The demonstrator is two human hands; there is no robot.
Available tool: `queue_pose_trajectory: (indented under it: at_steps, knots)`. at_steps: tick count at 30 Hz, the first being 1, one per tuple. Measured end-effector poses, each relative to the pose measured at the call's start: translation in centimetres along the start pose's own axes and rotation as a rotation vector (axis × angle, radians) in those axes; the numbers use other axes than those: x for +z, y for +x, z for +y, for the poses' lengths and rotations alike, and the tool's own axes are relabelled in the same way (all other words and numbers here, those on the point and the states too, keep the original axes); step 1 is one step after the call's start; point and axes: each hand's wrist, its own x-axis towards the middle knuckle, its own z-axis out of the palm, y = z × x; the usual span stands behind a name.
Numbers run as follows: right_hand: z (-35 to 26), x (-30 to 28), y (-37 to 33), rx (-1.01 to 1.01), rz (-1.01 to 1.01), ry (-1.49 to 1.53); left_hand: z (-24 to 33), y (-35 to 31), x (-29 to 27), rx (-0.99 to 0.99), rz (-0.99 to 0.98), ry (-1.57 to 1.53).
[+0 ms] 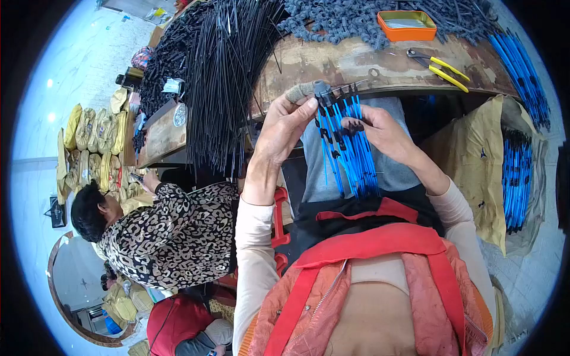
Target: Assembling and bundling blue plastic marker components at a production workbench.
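My left hand [284,127] pinches a small grey plastic fitting [322,89] between thumb and a forefinger wrapped in beige cloth. Just beside it, my right hand [385,133] is closed on a bundle of thin blue rods [356,160] with black plastic pieces near their upper ends. The bundle hangs down over my lap, and its top meets the grey fitting near the table edge. Thin metal wires [350,87] stick out by the rod tops. Whether the fitting is joined to a rod, I cannot tell.
On the wooden table [314,59] lie yellow-handled pliers [448,74], an orange tin [407,34], a heap of grey fittings [338,21] and long black rods [222,89]. A sack [475,160] with blue bundles stands at right. A person in a patterned top [172,231] sits at left.
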Motion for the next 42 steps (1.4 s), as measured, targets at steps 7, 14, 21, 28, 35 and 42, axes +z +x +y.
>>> queue_pose_trajectory:
  at_steps: [7, 14, 21, 28, 35, 42]
  knots:
    - [-0.2, -0.2, -0.6, 0.108, 0.015, 0.004, -0.8, -0.5, 0.8, 0.009, 0.078, 0.033]
    - [-0.2, 0.2, -0.3, -0.001, -0.047, 0.000, -0.2, -0.8, 0.3, 0.052, 0.005, 0.005]
    - [-2.3, 0.0, 0.2, 0.079, -0.184, 0.170, 1.3, -0.2, -0.8, 0.032, -0.175, -0.122]
    - [-2.4, 0.0, 0.4, 0.031, -0.255, 0.151, 1.4, -0.1, -1.1, 0.022, -0.266, -0.148]
    - [-1.6, 0.0, -0.3, -0.038, -0.340, 0.110, 1.1, -0.3, -1.3, -0.083, -0.367, -0.152]
    - [-2.3, 1.0, -1.2, 0.059, -0.162, 0.058, -1.8, -2.0, -0.2, 0.080, 0.239, 0.086]
